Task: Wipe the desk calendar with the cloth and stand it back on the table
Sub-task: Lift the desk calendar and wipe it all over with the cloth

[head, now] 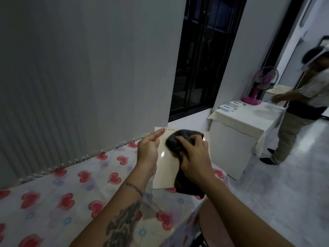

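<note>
The table (58,198) is spread with a pale cloth printed with red hearts and small blue flowers, and its far edge lies along a wall of grey vertical blinds (53,77). At about 1 o'clock a dark window (201,59) with black frames breaks the wall, and pale glossy floor (277,189) fills the right side of the room. The desk calendar (164,168) is held above the table's far right corner, its cream glossy page facing the camera with a spiral binding along the top; no writing on it can be read. The left hand (148,152) grips the calendar's left edge, its index finger stretched up toward the top corner. The right hand (193,155) is closed on a dark grey cloth (179,145), pressing it against the page, and the loose end hangs down past the calendar's lower right edge. At 2 o'clock stands a white table (249,120) draped with a cream cloth, carrying a pink fan (261,86) and small white boxes (229,106) whose labels are too small to read. Another person (299,107) stands beside it, blurred. A round stool seat (222,223) shows under the right forearm.
</note>
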Tool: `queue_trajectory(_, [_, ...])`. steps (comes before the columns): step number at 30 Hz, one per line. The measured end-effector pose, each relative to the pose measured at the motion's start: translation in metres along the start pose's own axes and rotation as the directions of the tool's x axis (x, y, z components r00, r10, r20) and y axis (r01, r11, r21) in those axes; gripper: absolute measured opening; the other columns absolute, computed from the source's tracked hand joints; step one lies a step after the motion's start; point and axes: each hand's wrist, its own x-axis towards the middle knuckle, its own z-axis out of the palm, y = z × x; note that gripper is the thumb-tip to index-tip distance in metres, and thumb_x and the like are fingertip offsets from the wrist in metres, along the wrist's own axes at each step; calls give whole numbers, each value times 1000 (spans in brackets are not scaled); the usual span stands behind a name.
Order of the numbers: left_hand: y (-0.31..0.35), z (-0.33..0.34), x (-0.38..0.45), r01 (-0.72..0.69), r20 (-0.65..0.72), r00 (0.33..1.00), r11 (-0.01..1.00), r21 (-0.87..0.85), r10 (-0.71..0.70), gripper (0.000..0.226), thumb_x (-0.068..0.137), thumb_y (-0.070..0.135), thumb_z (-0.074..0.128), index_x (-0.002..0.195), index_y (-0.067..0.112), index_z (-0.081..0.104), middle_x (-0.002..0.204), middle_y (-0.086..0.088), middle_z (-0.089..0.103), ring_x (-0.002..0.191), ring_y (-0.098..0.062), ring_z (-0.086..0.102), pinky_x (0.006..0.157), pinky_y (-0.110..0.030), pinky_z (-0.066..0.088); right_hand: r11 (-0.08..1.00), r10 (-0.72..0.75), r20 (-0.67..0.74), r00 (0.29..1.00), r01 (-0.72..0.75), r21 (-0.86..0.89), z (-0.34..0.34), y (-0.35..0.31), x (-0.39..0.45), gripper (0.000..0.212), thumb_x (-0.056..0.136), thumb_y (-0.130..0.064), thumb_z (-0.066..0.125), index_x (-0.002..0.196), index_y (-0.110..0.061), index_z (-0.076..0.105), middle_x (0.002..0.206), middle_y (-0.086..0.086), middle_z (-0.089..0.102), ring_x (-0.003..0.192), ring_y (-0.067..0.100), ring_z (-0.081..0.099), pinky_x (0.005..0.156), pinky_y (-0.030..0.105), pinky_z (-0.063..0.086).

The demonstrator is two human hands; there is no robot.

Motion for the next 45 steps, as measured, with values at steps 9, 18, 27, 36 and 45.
queue_trajectory(9, [2,-7,4,-7,-69,998,1000,-6,6,49,101,5,42,87,35,78,115,13,65,100,-8,60,79,-17,53,999,28,26,999,-27,-25,2,18,-11,46,91,-29,57,135,-35,47,131,6,40,110,22,36,95,40,42])
queue_trajectory(18, [-11,-4,-1,12,-103,995,1000,2,-12,48,100,3,42,88,33,78,130,7,60,113,-9,52,101,-26,39,998,-59,79,995,60,-11,4,10,-12,45,91,-35,55,135,-37,45,133,3,37,111,20,35,92,34,41])
queue_trajectory(27, [-15,-4,2,45,-115,992,999,14,-43,50,100,4,43,83,36,78,128,8,58,100,-3,52,81,-15,42,998,65,38,997,-65,-18,1,11,-3,47,90,-30,57,136,-35,45,131,2,37,113,21,34,95,37,40])
queue_trajectory(36, [-22,-3,-4,65,-158,985,998,-3,-65,45,99,2,43,90,31,78,103,24,58,86,2,52,62,-6,38,995,97,55,994,-97,-10,3,11,-5,48,90,-30,58,136,-36,46,131,2,38,114,20,34,96,38,41])
queue_trajectory(45, [-28,0,-9,66,-259,963,996,-54,-78,40,97,-1,43,107,19,76,126,9,61,110,-15,56,81,-14,45,998,-10,139,990,18,-54,3,12,-35,44,89,-28,58,132,-36,52,129,3,41,106,22,36,88,38,44])
